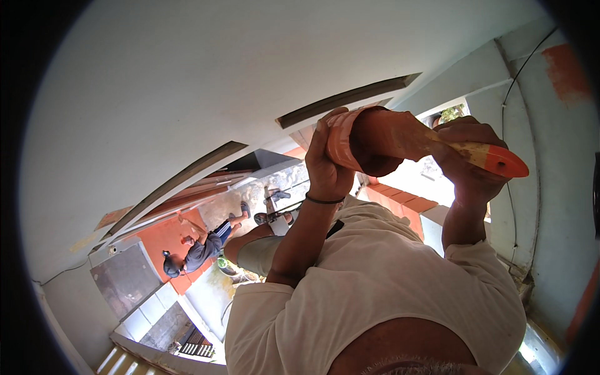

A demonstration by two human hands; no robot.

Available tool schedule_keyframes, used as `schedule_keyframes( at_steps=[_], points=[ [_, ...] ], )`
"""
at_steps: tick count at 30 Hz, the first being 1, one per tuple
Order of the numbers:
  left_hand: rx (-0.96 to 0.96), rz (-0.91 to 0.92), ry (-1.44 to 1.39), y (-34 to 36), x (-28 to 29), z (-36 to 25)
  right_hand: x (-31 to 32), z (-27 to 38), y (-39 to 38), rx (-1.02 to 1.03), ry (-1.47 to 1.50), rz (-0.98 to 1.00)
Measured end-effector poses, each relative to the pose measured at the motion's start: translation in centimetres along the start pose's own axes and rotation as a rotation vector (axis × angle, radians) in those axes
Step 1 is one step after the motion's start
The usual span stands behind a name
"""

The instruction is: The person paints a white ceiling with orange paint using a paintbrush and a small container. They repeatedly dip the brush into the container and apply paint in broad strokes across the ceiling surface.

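Up in front of me my left hand [328, 165] grips an orange, paint-smeared cup [340, 140] from its left side. The cup is tilted, its mouth facing right. In my right hand [469, 153] is a paintbrush [400, 134], its wide head coated in orange paint and partly inside the cup's mouth. The handle is yellowish with an orange end [507, 161] that sticks out past my fingers. Both hands are closed. How much paint the cup holds cannot be seen.
A pale wall or ceiling surface [187, 75] with dark slots spans the top. Orange paint patches [565, 72] mark the right wall, where a black cable [505, 106] hangs. Lower left, another person [200, 250] in dark clothes is beside an orange wall section [159, 234].
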State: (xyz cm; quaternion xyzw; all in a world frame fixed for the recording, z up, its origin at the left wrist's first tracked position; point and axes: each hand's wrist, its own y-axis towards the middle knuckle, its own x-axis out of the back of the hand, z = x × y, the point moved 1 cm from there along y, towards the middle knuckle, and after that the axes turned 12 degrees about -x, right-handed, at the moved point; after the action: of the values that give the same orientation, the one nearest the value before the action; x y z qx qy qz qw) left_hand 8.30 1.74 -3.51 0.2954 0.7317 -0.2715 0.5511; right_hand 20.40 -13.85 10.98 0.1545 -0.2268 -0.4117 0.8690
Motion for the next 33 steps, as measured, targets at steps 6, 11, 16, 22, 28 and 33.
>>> schedule_keyframes(
  at_steps=[6, 11, 16, 22, 28, 33],
  points=[
    [0.041, 0.003, -0.056, 0.2, 0.2, 0.1, 2.1, -1.0, -0.2, -0.308, 0.455, -0.177],
    [0.105, -0.011, -0.113, 0.4, 0.3, 0.6, 2.5, -2.0, -0.3, -0.383, 0.514, -0.230],
    [0.159, -0.052, -0.090, 0.6, -0.4, 0.9, 2.5, -3.0, -0.6, -0.496, 0.646, -0.267],
    [0.189, -0.083, -0.068, 0.9, 0.1, 1.9, 1.7, -3.4, -1.4, -0.619, 0.738, -0.404],
    [0.201, -0.009, -0.083, 0.8, -1.0, 2.4, 1.8, -4.3, -2.7, -0.829, 0.817, -0.519],
    [0.179, 0.065, -0.029, 0.9, -1.1, 3.3, 2.1, -5.3, -4.1, -0.834, 1.089, -0.297]
  ],
)
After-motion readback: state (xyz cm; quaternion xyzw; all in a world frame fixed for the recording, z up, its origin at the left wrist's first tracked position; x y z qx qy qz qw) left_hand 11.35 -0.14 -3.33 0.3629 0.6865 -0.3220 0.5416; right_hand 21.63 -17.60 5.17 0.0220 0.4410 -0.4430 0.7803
